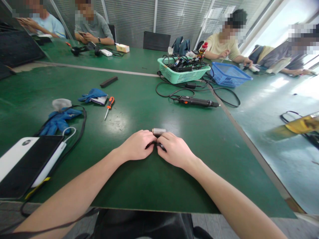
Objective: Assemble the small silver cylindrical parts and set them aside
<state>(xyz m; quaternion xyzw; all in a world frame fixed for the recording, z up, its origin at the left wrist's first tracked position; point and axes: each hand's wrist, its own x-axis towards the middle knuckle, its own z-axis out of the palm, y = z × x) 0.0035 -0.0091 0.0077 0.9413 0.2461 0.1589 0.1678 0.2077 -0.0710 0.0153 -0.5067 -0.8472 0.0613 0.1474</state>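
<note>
My left hand and my right hand meet low over the green table, fingertips almost touching. Both are closed, with fingers curled round a small dark part that shows only in slivers between them. Just beyond the fingertips sits a short silver metal cylinder; whether it is joined to the dark part I cannot tell. The fingers cover most of what is held.
An orange-handled screwdriver, blue gloves and a black bar lie to the left, above a white-and-black device. Farther right are a corded black electric screwdriver, a green basket of cables and a blue basket. Several people sit around.
</note>
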